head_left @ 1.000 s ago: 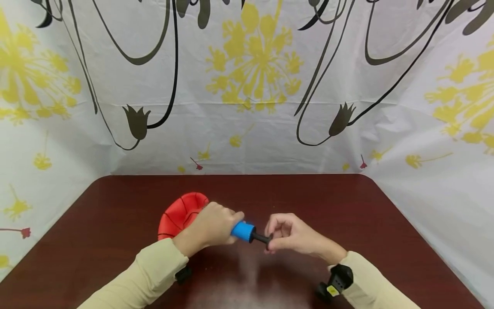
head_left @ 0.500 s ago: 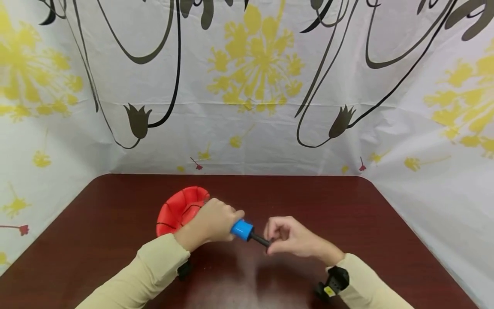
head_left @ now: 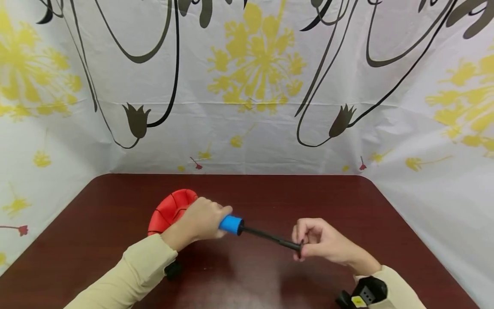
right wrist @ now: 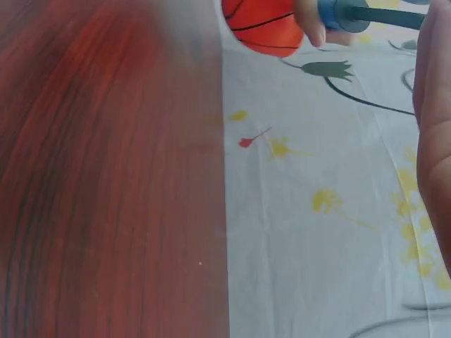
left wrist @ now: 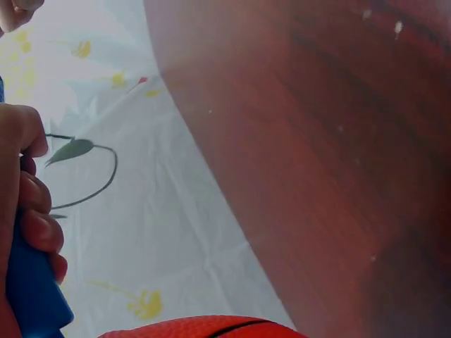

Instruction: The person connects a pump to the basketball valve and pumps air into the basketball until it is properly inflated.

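Note:
My left hand (head_left: 202,219) grips the blue barrel of a hand pump (head_left: 231,225), fingers wrapped round it, as the left wrist view also shows. From the barrel's right end a long black rod runs out to a small handle. The fingers and thumb of my right hand (head_left: 328,242) pinch that handle. A red ball with black lines (head_left: 170,212), caved in and partly deflated, is behind my left hand, which covers part of it. The join between pump and ball is hidden.
Both hands are above a dark reddish-brown table (head_left: 247,279) with rounded far corners. A white sheet (head_left: 247,146) printed with yellow, grey and red flowers hangs behind it and along the sides. A black device (head_left: 370,292) is strapped to my right wrist.
My right hand has moved to the right, drawing the black rod much further out of the barrel. My left hand, the pump barrel and the ball have shifted slightly left.

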`<state>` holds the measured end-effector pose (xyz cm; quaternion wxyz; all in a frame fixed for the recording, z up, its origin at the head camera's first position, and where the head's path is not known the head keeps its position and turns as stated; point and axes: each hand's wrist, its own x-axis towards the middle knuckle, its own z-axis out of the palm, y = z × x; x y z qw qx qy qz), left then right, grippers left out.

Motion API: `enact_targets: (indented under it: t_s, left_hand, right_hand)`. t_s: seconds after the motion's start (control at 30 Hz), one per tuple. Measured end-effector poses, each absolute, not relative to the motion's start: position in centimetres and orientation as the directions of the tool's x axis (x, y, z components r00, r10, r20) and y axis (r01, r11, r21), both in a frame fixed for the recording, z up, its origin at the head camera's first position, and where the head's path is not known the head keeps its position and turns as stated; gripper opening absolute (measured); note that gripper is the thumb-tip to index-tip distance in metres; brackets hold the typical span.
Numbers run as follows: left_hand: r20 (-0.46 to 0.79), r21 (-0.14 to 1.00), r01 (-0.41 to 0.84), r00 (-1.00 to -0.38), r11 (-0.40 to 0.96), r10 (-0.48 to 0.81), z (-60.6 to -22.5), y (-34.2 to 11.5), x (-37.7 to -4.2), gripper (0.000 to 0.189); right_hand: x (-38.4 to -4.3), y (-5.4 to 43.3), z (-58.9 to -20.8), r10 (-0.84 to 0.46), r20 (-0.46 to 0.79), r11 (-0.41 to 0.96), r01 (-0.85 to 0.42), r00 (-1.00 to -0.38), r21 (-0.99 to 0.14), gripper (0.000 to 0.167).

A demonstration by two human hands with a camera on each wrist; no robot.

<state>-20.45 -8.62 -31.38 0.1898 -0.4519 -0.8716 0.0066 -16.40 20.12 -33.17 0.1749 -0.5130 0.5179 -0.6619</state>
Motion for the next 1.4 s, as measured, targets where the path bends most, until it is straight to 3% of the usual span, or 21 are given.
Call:
enact_targets:
  t_s: [0.2, 0.33, 0.53, 0.63, 0.87, 1.03, 1.27, 1.4]
  left_hand:
    - [0.352, -0.217, 0.801, -0.469, 0.558, 0.81, -31.9, -8.0, -20.2, 0.033]
    - [0.357, -0.226, 0.81, -0.447, 0.54, 0.82, -31.8, -7.6, -20.1, 0.033]
    - [0.337, -0.189, 0.803, -0.488, 0.566, 0.805, -31.2, -8.6, -20.1, 0.032]
    - [0.34, -0.2, 0.777, -0.516, 0.597, 0.786, -30.8, -9.0, -20.1, 0.034]
    - [0.314, -0.231, 0.783, -0.502, 0.578, 0.806, -30.8, -7.2, -19.9, 0.031]
    - [0.308, -0.219, 0.795, -0.493, 0.565, 0.814, -31.3, -7.1, -19.5, 0.03]
    - [0.359, -0.158, 0.789, -0.514, 0.593, 0.779, -31.4, -8.8, -19.7, 0.031]
    - [0.355, -0.174, 0.786, -0.512, 0.593, 0.782, -31.2, -8.6, -19.9, 0.032]
  right_hand:
    - [-17.6, 15.8, -33.2, -0.751, 0.451, -0.178, -0.51, -0.483, -0.842, 0.016]
    - [-17.6, 15.4, -33.1, -0.749, 0.4, -0.196, -0.401, -0.527, -0.895, 0.015]
    - [-17.0, 18.9, -33.0, -0.78, 0.457, -0.419, -0.186, -0.427, -0.889, 0.012]
    - [-17.0, 20.2, -33.2, -0.787, 0.479, -0.447, -0.174, -0.388, -0.877, 0.011]
    - [-18.1, 16.7, -33.8, -0.76, 0.479, -0.364, -0.323, -0.439, -0.874, 0.017]
    - [-17.6, 16.1, -33.4, -0.769, 0.393, -0.262, -0.312, -0.504, -0.913, 0.014]
    - [-17.1, 20.3, -32.5, -0.811, 0.44, -0.393, -0.198, -0.385, -0.898, 0.017]
    - [-17.3, 19.9, -32.7, -0.798, 0.46, -0.385, -0.258, -0.39, -0.886, 0.016]
